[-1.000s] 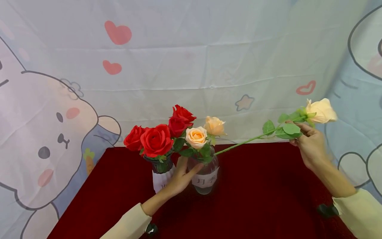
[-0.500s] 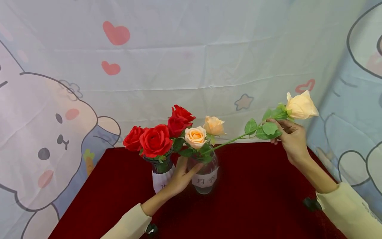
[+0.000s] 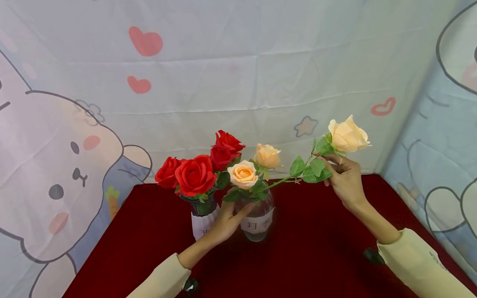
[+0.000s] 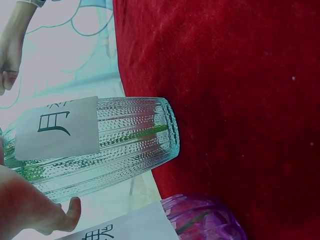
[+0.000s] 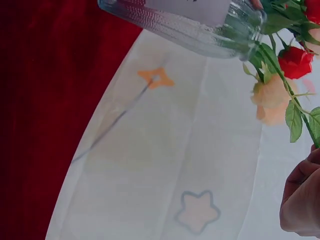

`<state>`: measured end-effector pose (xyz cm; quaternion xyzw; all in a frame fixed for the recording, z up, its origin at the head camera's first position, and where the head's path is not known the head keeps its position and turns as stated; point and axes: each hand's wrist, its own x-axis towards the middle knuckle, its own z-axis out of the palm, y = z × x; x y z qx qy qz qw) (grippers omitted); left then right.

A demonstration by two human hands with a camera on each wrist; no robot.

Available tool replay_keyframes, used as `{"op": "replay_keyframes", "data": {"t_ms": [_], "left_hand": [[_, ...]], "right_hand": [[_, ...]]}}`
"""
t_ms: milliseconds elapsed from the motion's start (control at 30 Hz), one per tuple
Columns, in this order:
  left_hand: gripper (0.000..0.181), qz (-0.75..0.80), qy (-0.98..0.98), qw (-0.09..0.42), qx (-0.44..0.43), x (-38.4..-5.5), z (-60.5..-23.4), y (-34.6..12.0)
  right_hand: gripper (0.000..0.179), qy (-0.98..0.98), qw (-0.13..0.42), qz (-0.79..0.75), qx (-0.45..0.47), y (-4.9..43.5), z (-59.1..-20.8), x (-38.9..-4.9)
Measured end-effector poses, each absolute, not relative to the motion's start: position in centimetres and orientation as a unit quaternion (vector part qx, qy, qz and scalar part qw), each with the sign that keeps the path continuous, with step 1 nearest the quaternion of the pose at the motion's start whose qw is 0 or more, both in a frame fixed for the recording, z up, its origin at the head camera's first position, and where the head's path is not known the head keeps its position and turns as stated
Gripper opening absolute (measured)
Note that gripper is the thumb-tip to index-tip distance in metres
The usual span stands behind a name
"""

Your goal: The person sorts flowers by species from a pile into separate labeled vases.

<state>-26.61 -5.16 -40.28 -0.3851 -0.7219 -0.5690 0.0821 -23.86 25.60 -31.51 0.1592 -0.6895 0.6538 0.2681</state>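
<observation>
My left hand [image 3: 227, 221] grips the upper part of a clear ribbed glass vase [image 4: 125, 150] with a white paper label. Two peach roses [image 3: 244, 174] stand in this vase, and a green stem shows through its glass. My right hand [image 3: 344, 180] pinches the leafy stem of a pale peach rose [image 3: 348, 134], just below its bloom. That stem [image 5: 287, 85] slants down leftward to the vase mouth, where its lower end is hidden. Left of the clear vase is a purple vase [image 4: 205, 220], also labelled, with several red roses [image 3: 195, 175].
Dark red cloth [image 3: 309, 248] covers the table. A pale curtain [image 3: 223, 91] printed with cartoon animals, hearts and stars hangs behind and at both sides. The two vases stand close together near the middle of the table.
My right hand has moved left with the pale peach rose, and less of its stem shows between hand and vase. The front peach rose in the vase shifted slightly. My left hand stays put.
</observation>
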Motion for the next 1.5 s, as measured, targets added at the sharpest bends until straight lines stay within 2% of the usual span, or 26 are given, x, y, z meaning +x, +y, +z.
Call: {"op": "replay_keyframes", "data": {"t_ms": [133,233,400,600,900,1033,1233,1500], "left_hand": [[0.055,-0.573,-0.726,0.066,-0.376,-26.5,-40.4,-5.1],[0.055,-0.573,-0.730,0.058,-0.368,-26.3,-40.3,-5.1],[0.051,-0.571,-0.721,0.077,-0.385,-26.5,-40.4,-5.2],[0.052,-0.571,-0.710,0.099,-0.400,-26.7,-40.3,-5.2],[0.051,-0.572,-0.732,0.059,-0.366,-26.2,-40.2,-5.2],[0.051,-0.570,-0.726,0.066,-0.379,-26.3,-40.2,-5.2],[0.052,-0.568,-0.716,0.102,-0.394,-26.5,-40.5,-5.3],[0.052,-0.572,-0.712,0.099,-0.395,-26.6,-40.5,-5.0]], "right_hand": [[0.028,-0.716,0.276,0.620,0.165,25.1,-31.8,-23.9],[0.021,-0.723,0.286,0.605,0.172,24.7,-31.8,-24.0],[0.020,-0.717,0.302,0.596,0.196,24.0,-31.4,-24.4],[0.017,-0.705,0.295,0.607,0.220,22.7,-30.8,-25.3],[0.020,-0.748,0.287,0.556,0.220,21.2,-31.4,-25.6],[0.021,-0.742,0.282,0.553,0.252,20.8,-31.8,-25.5],[0.021,-0.741,0.276,0.548,0.273,20.4,-32.3,-25.3],[0.023,-0.756,0.272,0.519,0.290,19.9,-31.2,-25.5]]}}
